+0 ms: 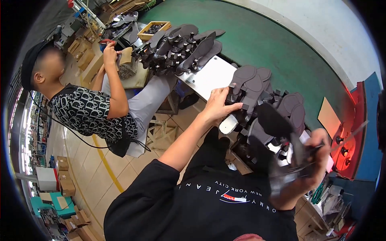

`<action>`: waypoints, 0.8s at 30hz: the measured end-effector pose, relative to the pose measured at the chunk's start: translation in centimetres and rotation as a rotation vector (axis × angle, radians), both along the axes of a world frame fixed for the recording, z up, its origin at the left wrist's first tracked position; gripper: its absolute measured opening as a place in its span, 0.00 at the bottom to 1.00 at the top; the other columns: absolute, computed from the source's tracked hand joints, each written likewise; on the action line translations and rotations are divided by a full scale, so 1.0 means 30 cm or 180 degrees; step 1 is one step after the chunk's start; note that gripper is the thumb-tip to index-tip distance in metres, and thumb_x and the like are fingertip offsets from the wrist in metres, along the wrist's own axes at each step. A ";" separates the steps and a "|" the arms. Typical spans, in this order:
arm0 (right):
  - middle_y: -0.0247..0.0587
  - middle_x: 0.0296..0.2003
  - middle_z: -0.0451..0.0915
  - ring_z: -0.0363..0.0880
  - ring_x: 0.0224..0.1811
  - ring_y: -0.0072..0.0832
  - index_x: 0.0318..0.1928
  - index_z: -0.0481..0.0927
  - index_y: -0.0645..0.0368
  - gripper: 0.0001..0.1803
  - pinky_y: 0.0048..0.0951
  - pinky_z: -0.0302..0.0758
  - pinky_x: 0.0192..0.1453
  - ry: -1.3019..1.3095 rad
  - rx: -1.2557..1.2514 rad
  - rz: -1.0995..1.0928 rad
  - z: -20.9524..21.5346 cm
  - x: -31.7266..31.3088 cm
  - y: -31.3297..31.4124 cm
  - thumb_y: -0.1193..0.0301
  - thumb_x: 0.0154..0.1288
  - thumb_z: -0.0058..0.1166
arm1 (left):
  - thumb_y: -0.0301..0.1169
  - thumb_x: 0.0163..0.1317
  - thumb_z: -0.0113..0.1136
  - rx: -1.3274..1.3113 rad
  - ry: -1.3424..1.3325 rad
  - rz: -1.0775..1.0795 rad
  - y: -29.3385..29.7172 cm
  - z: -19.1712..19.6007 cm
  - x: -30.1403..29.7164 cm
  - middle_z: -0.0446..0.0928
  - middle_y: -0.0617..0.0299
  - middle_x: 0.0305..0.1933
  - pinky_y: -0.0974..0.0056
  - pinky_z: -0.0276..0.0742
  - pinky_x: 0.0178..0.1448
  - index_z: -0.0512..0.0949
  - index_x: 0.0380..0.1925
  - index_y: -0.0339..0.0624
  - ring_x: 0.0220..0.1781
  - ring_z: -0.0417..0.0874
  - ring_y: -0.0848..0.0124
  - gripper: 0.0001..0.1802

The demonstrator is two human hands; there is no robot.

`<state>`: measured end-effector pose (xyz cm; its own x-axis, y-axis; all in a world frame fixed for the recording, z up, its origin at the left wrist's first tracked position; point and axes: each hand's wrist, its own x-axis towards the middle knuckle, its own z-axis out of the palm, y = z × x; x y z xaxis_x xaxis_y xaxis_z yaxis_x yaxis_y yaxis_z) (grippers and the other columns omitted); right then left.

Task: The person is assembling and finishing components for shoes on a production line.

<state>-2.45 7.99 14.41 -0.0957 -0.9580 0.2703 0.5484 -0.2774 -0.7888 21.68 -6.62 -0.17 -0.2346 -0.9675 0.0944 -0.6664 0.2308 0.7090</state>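
My left hand reaches to a pile of dark grey heeled shoe soles on the bench edge. Its thumb and fingers close around the heel end of one of them. A white oval piece shows just below the hand. At the right, my right hand is smeared by motion. Its fingers wrap around dark heeled shoe soles, held up in front of my body and also blurred; I cannot tell how many. More heeled soles lie behind them.
A white board lies on the green bench. Beyond it are another heap of heeled soles and a wooden tray of small dark parts. A seated co-worker works at the left. A red-lit box stands at right.
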 end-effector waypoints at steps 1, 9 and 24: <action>0.36 0.24 0.72 0.76 0.21 0.23 0.41 0.61 0.59 0.17 0.20 0.72 0.22 -0.0543 -0.0155 -0.0183 -0.005 -0.008 0.002 0.57 0.74 0.43 | 0.55 0.49 0.67 -0.0006 0.0012 -0.0010 -0.001 0.002 0.008 0.65 0.38 0.63 0.56 0.60 0.69 0.60 0.66 0.32 0.64 0.67 0.48 0.51; 0.26 0.24 0.66 0.56 0.15 0.13 0.40 0.72 0.60 0.13 0.14 0.57 0.18 0.0407 0.0158 -0.1178 -0.013 0.044 -0.115 0.62 0.70 0.51 | 0.56 0.57 0.61 -0.0542 0.2414 -0.0395 0.174 0.264 0.008 0.60 0.47 0.71 0.56 0.62 0.68 0.58 0.67 0.33 0.71 0.61 0.59 0.47; 0.23 0.24 0.70 0.63 0.22 0.08 0.43 0.74 0.60 0.05 0.12 0.57 0.24 0.1314 -0.0059 -0.0928 -0.088 0.135 -0.114 0.73 0.70 0.51 | 0.38 0.53 0.59 0.0885 0.3773 -0.0744 0.238 0.197 -0.015 0.75 0.54 0.43 0.59 0.75 0.55 0.39 0.73 0.41 0.44 0.80 0.64 0.53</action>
